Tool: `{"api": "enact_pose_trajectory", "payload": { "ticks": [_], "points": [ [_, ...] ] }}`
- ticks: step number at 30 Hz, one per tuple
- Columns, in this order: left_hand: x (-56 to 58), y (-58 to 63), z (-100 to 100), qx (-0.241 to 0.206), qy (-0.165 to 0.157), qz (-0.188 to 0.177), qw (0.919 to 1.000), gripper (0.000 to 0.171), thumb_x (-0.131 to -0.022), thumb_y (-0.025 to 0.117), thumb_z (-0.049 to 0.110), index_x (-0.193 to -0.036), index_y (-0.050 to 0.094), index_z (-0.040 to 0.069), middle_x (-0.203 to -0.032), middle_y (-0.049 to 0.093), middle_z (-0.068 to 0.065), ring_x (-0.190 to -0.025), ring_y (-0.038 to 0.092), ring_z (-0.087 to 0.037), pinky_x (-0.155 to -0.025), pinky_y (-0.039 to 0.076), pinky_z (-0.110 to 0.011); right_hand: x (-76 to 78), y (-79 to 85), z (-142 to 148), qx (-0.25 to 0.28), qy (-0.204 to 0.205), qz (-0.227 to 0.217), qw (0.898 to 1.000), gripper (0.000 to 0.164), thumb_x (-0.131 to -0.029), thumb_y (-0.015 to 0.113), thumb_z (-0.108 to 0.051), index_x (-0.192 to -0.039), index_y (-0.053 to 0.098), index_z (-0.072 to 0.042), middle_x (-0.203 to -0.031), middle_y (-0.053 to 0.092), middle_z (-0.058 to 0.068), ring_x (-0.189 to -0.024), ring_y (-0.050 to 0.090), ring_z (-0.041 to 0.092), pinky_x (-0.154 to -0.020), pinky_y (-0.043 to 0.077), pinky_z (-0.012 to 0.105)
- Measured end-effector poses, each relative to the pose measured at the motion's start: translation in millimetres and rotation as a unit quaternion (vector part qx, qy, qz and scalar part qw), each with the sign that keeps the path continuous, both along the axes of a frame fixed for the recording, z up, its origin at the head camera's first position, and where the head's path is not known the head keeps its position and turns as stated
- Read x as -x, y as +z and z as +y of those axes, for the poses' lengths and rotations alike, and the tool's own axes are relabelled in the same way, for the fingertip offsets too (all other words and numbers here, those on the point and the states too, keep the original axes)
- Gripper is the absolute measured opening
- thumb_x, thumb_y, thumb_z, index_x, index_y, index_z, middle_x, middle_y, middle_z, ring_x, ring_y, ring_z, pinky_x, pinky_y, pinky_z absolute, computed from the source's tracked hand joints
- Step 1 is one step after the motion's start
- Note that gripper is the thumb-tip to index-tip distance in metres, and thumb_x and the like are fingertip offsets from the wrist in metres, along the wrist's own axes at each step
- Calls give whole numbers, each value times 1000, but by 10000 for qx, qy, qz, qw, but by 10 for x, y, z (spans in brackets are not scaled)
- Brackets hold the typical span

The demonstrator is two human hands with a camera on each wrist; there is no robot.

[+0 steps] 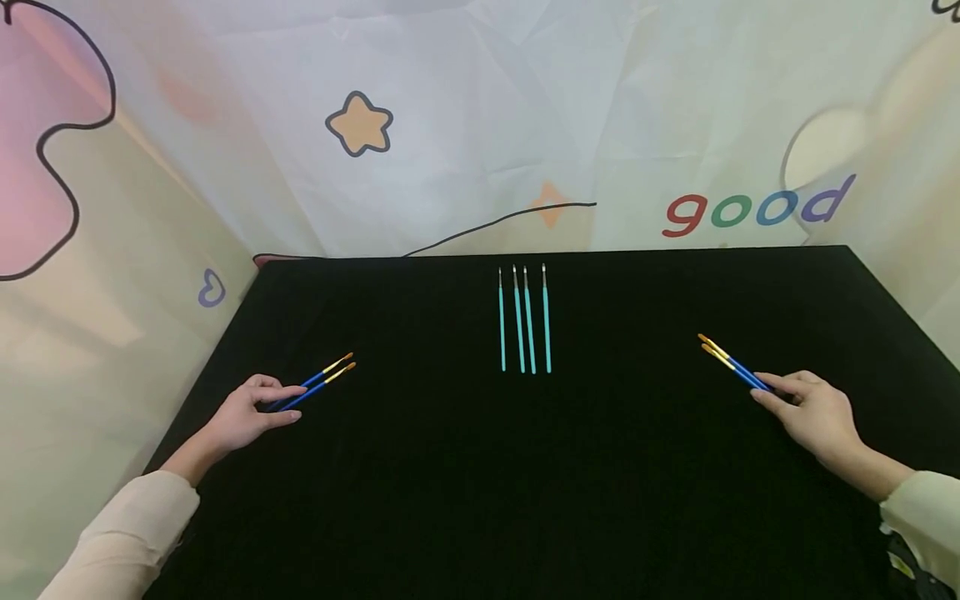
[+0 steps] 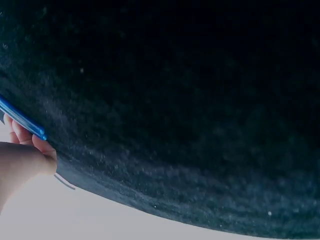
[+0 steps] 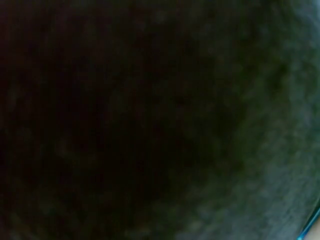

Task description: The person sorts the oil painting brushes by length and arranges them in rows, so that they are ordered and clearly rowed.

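At the left of the head view, my left hand (image 1: 251,410) pinches two blue-handled paintbrushes (image 1: 324,382) between thumb and fingers. Their golden-brown bristles point up and to the right. In the left wrist view the blue handle ends (image 2: 25,120) show beside the fingers at the left edge. My right hand (image 1: 813,417) grips another pair of blue paintbrushes (image 1: 731,364) on the right side, bristles toward the upper left. Several thin turquoise paintbrushes (image 1: 528,329) lie side by side at the table's far middle, bristles away from me. The right wrist view catches only a sliver of blue handle (image 3: 309,226).
A black cloth (image 1: 525,483) covers the table. Behind and beside it hangs a pale printed curtain (image 1: 480,108) with a star and the word "good". Something dark (image 1: 911,571) shows under the right sleeve at the lower right corner.
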State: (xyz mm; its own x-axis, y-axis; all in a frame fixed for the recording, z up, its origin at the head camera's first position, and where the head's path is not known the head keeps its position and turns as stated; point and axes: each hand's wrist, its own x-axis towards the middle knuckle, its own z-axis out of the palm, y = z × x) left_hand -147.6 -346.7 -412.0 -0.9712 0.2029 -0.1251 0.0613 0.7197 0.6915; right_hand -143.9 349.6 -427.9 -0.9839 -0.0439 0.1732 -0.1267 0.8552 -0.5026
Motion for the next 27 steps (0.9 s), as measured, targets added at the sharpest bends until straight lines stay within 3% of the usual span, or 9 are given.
{"api": "enact_pose_trajectory", "payload": {
  "ticks": [13,18,27],
  "points": [
    [-2,-4,55,56,340,36,9994,35,-83,67,25,-108,66,0,-105,45,-15,-97,38,-28,-70,35,-35,-1,-5,-28,76,-168,-17,9998,31,-89,60,-24,-107,64,1,-89,53,8,-63,41,4,-52,32,26],
    [2,-19,70,211,393,231,9987,30,-83,67,22,-105,67,1,-103,49,-15,-96,41,-29,-72,37,-35,-2,14,-46,151,-236,-42,9996,30,-88,61,-25,-105,65,1,-87,52,7,-61,41,6,-52,32,26],
    [12,-20,90,312,515,357,9975,24,-84,67,20,-100,68,2,-103,53,-16,-95,44,-31,-71,37,-36,22,35,-58,424,-504,-389,9971,34,-89,59,-29,-99,63,3,-79,52,7,-57,42,12,-50,33,27]
  ]
}}
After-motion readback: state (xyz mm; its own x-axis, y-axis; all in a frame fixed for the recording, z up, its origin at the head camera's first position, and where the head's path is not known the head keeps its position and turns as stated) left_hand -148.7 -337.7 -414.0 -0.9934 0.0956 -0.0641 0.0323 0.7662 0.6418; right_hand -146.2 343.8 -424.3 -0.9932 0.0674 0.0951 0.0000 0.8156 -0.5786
